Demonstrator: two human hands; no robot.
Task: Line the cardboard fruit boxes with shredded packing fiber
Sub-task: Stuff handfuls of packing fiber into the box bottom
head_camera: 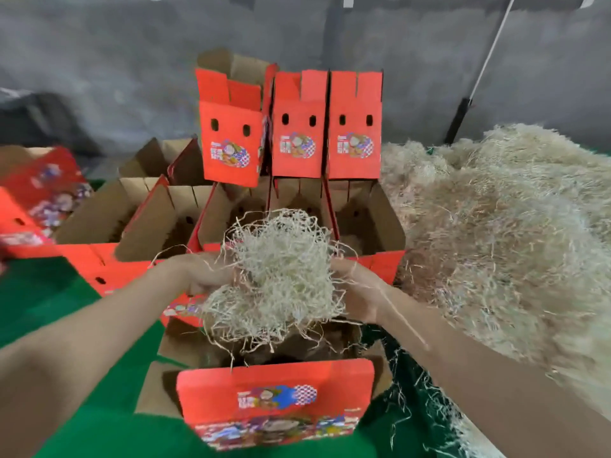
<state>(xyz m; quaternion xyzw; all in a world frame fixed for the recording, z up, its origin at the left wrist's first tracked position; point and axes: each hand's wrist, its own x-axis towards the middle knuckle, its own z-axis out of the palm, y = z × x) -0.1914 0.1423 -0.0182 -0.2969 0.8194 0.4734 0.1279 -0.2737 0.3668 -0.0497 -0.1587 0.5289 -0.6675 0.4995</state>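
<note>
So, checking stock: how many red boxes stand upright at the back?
3, side by side: left box, tilted, middle box, right box. More may hide behind them.

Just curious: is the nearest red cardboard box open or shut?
Open: the red cardboard box has spread flaps, its brown inside showing beneath pale shredded fiber.

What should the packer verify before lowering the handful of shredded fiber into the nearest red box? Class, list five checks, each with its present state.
1. The left hand and right hand both grip the fiber bundle: ok.
2. The nearest box stands open below the bundle: ok.
3. Its floor is bare: cannot tell, the bundle hides it.
4. No strands trail: not ok, some drape over the right wrist.
5. The fiber pile lies close on the right: ok.
</note>
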